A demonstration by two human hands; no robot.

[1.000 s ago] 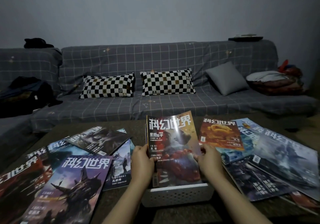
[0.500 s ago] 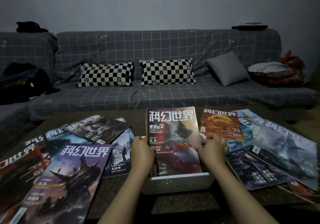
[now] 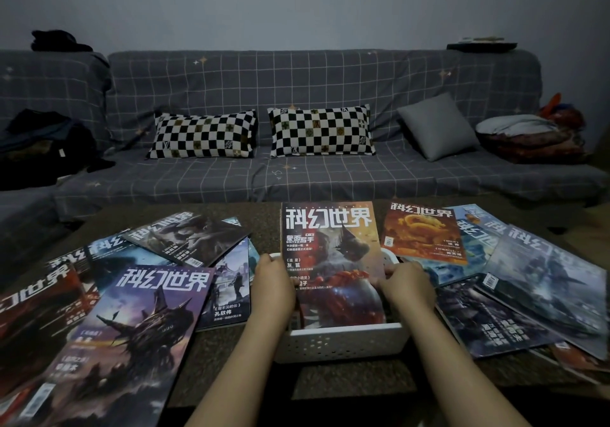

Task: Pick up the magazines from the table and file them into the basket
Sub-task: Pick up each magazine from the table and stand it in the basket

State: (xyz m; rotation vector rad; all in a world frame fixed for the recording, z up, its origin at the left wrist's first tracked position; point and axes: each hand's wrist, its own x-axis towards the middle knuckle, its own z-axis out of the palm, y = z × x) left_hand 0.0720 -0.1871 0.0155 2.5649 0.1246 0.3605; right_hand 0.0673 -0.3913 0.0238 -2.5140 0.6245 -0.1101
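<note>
i have one glossy magazine with a red-orange robot cover (image 3: 331,255) standing upright in the white perforated plastic basket (image 3: 343,340), my left hand (image 3: 272,289) gripping its left edge and my right hand (image 3: 407,286) its right, i judge to keep it square as it seats. one basket, one filed; about five magazines fanned left (image 3: 148,321), about five right (image 3: 541,281) on the dark table (image 3: 264,215).
</note>
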